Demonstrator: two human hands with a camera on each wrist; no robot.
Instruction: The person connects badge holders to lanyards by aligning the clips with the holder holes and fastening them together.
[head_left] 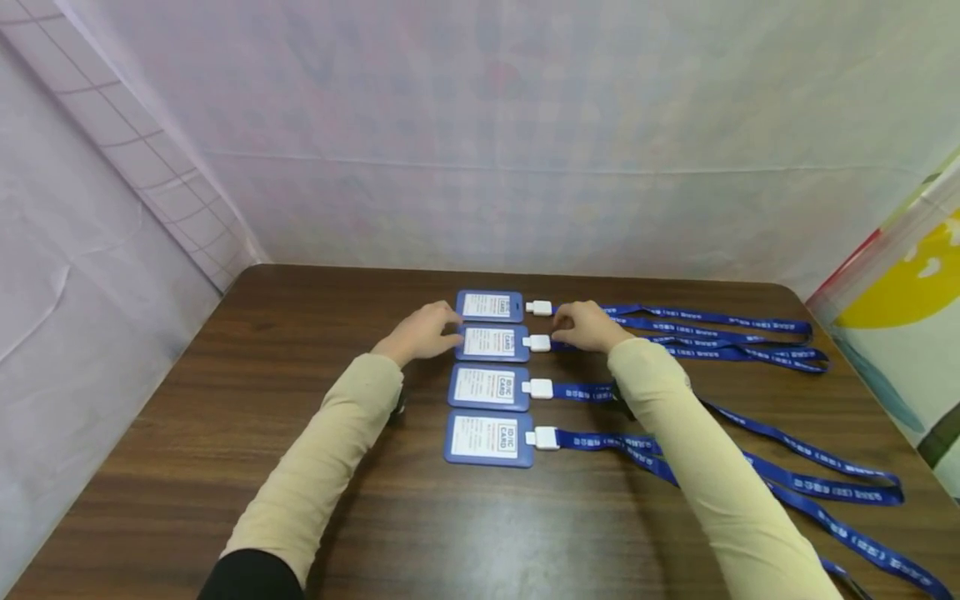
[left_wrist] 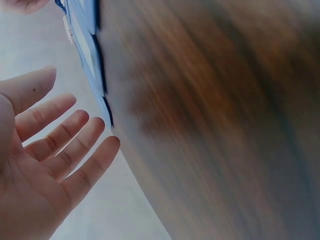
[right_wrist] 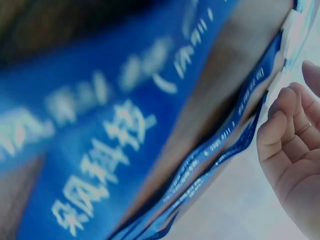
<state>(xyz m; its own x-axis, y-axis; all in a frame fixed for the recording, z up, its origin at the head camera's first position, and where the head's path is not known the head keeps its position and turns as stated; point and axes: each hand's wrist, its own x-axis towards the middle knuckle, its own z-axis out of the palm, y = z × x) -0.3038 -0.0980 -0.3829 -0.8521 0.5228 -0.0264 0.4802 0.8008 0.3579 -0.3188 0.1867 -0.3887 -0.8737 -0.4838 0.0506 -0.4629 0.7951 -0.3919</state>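
Observation:
Several blue ID card holders lie in a column on the brown table. My left hand (head_left: pixel 423 332) is at the left edges of the farthest holder (head_left: pixel 489 306) and the second holder (head_left: pixel 491 342); in the left wrist view its fingers are spread, relaxed and hold nothing. Near the white clip (head_left: pixel 539 342) of the second holder hovers my right hand (head_left: pixel 590 327), over the blue lanyards (head_left: pixel 697 314). Its fingers bend loosely in the right wrist view, thumb apart, nothing between them. A small gap separates the farthest holder from its white clip (head_left: pixel 539 307).
Closer to me lie the third holder (head_left: pixel 489 386) and the nearest holder (head_left: pixel 489 438), with lanyards (head_left: pixel 806 486) trailing right under my right forearm. A pale curtain (head_left: pixel 525 167) hangs behind the table (head_left: pixel 360 533); a yellow-patterned cloth (head_left: pixel 915 283) is at the right.

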